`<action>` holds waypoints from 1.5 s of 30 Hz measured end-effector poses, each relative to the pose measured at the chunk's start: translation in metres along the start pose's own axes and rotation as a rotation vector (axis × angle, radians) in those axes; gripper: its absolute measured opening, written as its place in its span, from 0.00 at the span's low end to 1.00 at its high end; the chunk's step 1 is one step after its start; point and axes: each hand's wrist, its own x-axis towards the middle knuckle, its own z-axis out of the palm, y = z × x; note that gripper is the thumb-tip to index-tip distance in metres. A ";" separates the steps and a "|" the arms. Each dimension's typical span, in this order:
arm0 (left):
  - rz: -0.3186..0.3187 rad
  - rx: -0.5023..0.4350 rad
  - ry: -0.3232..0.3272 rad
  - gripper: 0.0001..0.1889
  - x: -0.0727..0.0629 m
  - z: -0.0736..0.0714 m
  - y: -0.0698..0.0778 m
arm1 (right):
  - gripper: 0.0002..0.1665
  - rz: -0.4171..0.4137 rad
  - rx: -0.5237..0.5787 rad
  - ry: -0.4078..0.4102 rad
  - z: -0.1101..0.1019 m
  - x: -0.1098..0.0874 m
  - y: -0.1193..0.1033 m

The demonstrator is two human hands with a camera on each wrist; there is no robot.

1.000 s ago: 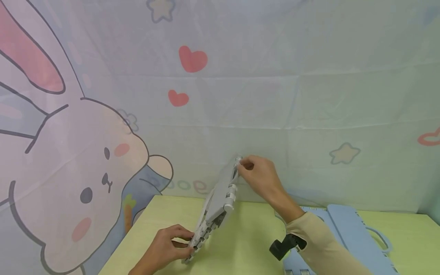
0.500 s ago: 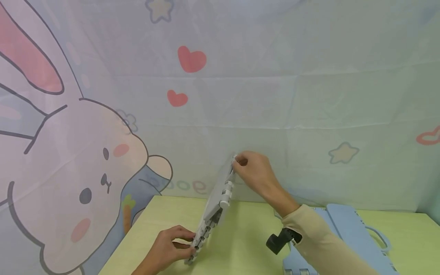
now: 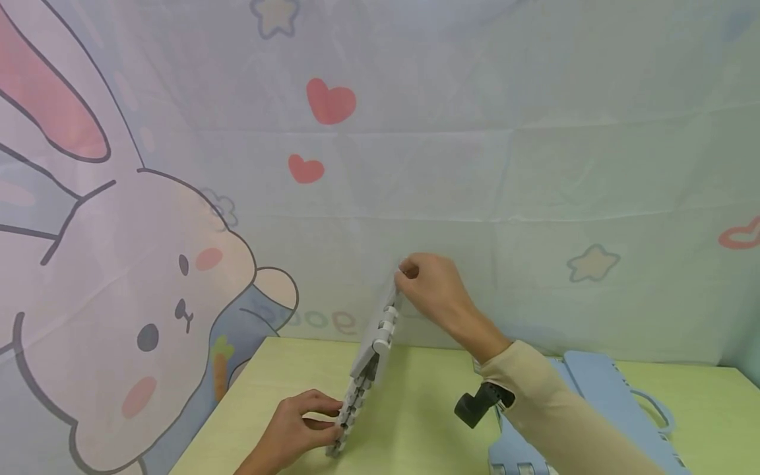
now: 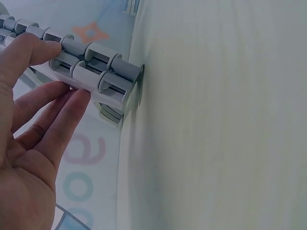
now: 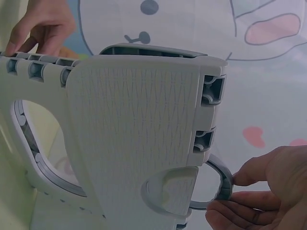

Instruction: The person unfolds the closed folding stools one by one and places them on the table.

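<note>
A light grey folding stool (image 3: 375, 343), folded flat, stands on edge in the head view, seen almost edge-on. Its lower hinged end is pinched between the thumb and fingers of my left hand (image 3: 291, 425). At the upper end, my right hand (image 3: 436, 290) grips the stool's loop handle (image 5: 225, 184), as the right wrist view shows. That view also shows the stool's textured panel (image 5: 134, 120) and an oval opening in its leg. In the left wrist view, the row of hinge knuckles (image 4: 103, 69) sits close to the table surface.
A blue folded stool (image 3: 602, 396) with its own handle (image 3: 653, 406) lies flat on the yellow-green table (image 3: 439, 402) at the right, partly behind my right sleeve (image 3: 570, 409). A printed cloth (image 3: 451, 165) hangs behind the table's back edge.
My right hand has moved left and slightly up, swinging the stool more upright and edge-on. The left hand has shifted a little right with the lower end. The blue stool has stayed put.
</note>
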 end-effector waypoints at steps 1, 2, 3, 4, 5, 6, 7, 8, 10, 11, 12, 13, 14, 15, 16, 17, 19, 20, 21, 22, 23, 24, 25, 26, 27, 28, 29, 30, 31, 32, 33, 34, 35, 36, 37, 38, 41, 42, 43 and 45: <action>-0.002 -0.005 -0.002 0.16 0.000 0.001 0.000 | 0.15 -0.003 -0.005 -0.001 0.000 0.001 0.000; -0.003 -0.010 -0.003 0.17 0.000 0.001 0.000 | 0.15 -0.004 -0.005 -0.003 0.000 0.001 -0.001; -0.005 -0.016 -0.005 0.17 0.000 0.002 0.000 | 0.15 -0.005 -0.006 -0.005 0.000 0.002 -0.001; -0.007 -0.020 -0.002 0.16 0.000 0.003 0.000 | 0.15 -0.001 -0.002 -0.009 0.000 0.002 -0.002; -0.007 -0.024 -0.001 0.16 0.000 0.004 0.000 | 0.15 0.002 0.003 -0.010 0.000 0.003 -0.002; -0.009 -0.027 0.002 0.16 0.000 0.005 0.000 | 0.15 0.007 0.010 -0.011 0.000 0.004 -0.003; -0.009 -0.032 0.004 0.16 0.000 0.005 0.000 | 0.15 0.011 0.019 -0.011 0.000 0.004 -0.003; -0.006 -0.036 0.006 0.16 0.001 0.006 0.000 | 0.15 0.013 0.030 -0.010 0.000 0.005 -0.003; -0.005 -0.046 0.008 0.16 0.001 0.008 0.000 | 0.14 0.020 0.064 -0.004 0.001 0.006 -0.002; -0.004 -0.053 0.007 0.16 0.001 0.008 0.000 | 0.14 0.026 0.082 0.000 0.001 0.006 -0.001; -0.004 -0.061 0.004 0.16 0.001 0.009 0.000 | 0.14 0.029 0.100 0.003 0.001 0.006 0.000; -0.005 -0.069 0.001 0.16 0.001 0.010 0.000 | 0.13 0.036 0.120 0.008 0.001 0.006 0.001; -0.008 -0.078 -0.001 0.17 0.001 0.010 0.000 | 0.13 0.039 0.138 0.013 0.001 0.005 0.003; -0.010 -0.083 -0.001 0.17 0.001 0.011 0.000 | 0.13 0.048 0.160 0.018 0.001 0.005 0.004; -0.013 -0.088 0.001 0.17 0.001 0.012 -0.001 | 0.13 0.055 0.176 0.022 0.002 0.005 0.005; -0.016 -0.091 0.004 0.17 0.002 0.013 -0.001 | 0.13 0.060 0.194 0.025 0.002 0.005 0.007; -0.022 -0.096 0.019 0.17 0.002 0.014 -0.001 | 0.14 0.078 0.233 0.032 0.004 0.006 0.010; -0.024 -0.099 0.028 0.17 0.003 0.016 -0.002 | 0.14 0.087 0.255 0.035 0.004 0.006 0.011; -0.027 -0.100 0.036 0.17 0.003 0.017 -0.002 | 0.14 0.104 0.284 0.036 0.005 0.007 0.012; -0.030 -0.104 0.043 0.17 0.004 0.018 -0.002 | 0.14 0.120 0.311 0.037 0.006 0.007 0.013; -0.037 -0.109 0.051 0.17 0.004 0.019 -0.001 | 0.14 0.136 0.340 0.039 0.007 0.008 0.014; -0.042 -0.114 0.058 0.17 0.005 0.021 -0.001 | 0.15 0.151 0.367 0.041 0.008 0.008 0.015; -0.048 -0.119 0.063 0.17 0.005 0.022 -0.001 | 0.15 0.166 0.394 0.042 0.009 0.008 0.015; -0.051 -0.119 0.068 0.18 0.005 0.023 -0.001 | 0.16 0.182 0.422 0.042 0.009 0.009 0.016; -0.053 -0.121 0.073 0.18 0.005 0.024 -0.001 | 0.16 0.198 0.448 0.043 0.010 0.009 0.016; -0.055 -0.121 0.080 0.18 0.006 0.025 -0.001 | 0.17 0.210 0.465 0.044 0.010 0.009 0.016; -0.059 -0.123 0.087 0.18 0.006 0.027 0.000 | 0.17 0.222 0.484 0.044 0.010 0.010 0.016; -0.060 -0.121 0.092 0.18 0.006 0.028 0.000 | 0.17 0.235 0.503 0.043 0.011 0.010 0.016; -0.060 -0.120 0.096 0.18 0.006 0.029 0.000 | 0.17 0.247 0.522 0.042 0.011 0.010 0.015; -0.060 -0.120 0.101 0.18 0.006 0.030 0.000 | 0.16 0.256 0.537 0.043 0.011 0.010 0.015; -0.061 -0.121 0.105 0.18 0.006 0.031 0.000 | 0.16 0.264 0.548 0.043 0.011 0.010 0.015; -0.065 -0.123 0.108 0.18 0.006 0.032 0.000 | 0.16 0.269 0.561 0.042 0.011 0.011 0.015; -0.065 -0.126 0.111 0.18 0.006 0.033 0.000 | 0.16 0.275 0.575 0.043 0.012 0.011 0.015; -0.066 -0.127 0.113 0.18 0.006 0.034 0.000 | 0.16 0.279 0.584 0.043 0.012 0.011 0.014; -0.066 -0.128 0.116 0.18 0.006 0.035 -0.001 | 0.16 0.282 0.595 0.043 0.013 0.011 0.014; -0.067 -0.129 0.119 0.18 0.006 0.036 -0.001 | 0.16 0.287 0.605 0.043 0.013 0.012 0.014; -0.071 -0.134 0.128 0.18 0.007 0.038 -0.002 | 0.17 0.302 0.633 0.042 0.015 0.013 0.011; -0.074 -0.136 0.132 0.18 0.007 0.039 -0.002 | 0.17 0.308 0.641 0.041 0.015 0.013 0.010; -0.076 -0.140 0.136 0.17 0.007 0.040 -0.001 | 0.17 0.314 0.649 0.041 0.015 0.014 0.009; -0.076 -0.147 0.141 0.17 0.007 0.043 -0.001 | 0.18 0.326 0.655 0.042 0.016 0.015 0.007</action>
